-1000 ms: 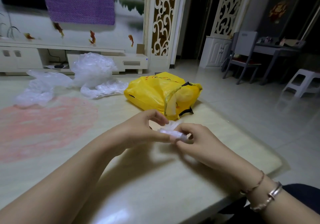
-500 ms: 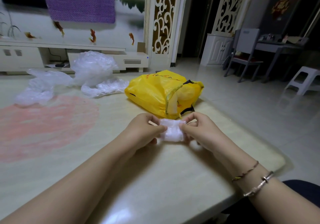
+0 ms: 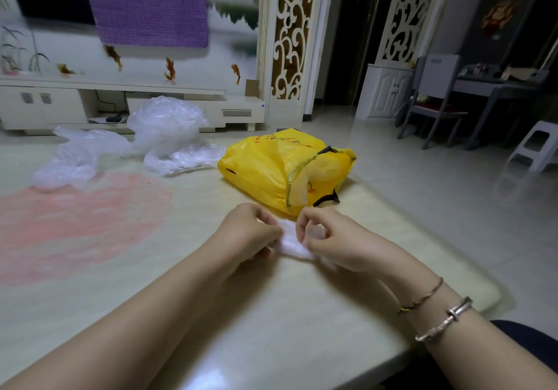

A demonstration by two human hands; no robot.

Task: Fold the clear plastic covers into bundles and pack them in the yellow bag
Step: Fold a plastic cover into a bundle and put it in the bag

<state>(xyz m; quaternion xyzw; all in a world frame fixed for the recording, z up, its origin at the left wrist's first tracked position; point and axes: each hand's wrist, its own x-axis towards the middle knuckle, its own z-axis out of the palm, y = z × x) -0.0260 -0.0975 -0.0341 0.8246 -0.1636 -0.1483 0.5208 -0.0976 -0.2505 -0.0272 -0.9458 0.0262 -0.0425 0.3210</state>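
A small folded bundle of clear plastic cover [image 3: 291, 240] lies between my two hands, low over the table near its right side. My left hand [image 3: 249, 234] grips its left end with curled fingers. My right hand [image 3: 327, 238] pinches its right end, fingers curled over the top. Just behind the hands lies the yellow bag [image 3: 271, 169] on its side, its mouth facing right with black handles showing. Loose clear plastic covers [image 3: 167, 127] are heaped at the far left of the table, with another crumpled one [image 3: 78, 157] beside them.
The pale table [image 3: 271, 329] has a pink round pattern [image 3: 75, 223] on its left part; its right edge runs close to my right forearm. Beyond it are a tiled floor, a white stool [image 3: 534, 148], a grey chair and desk.
The bundle was rolled tighter and lifted from low in front of me toward the yellow bag. Both hands moved closer together and my right fingers now curl over its top.
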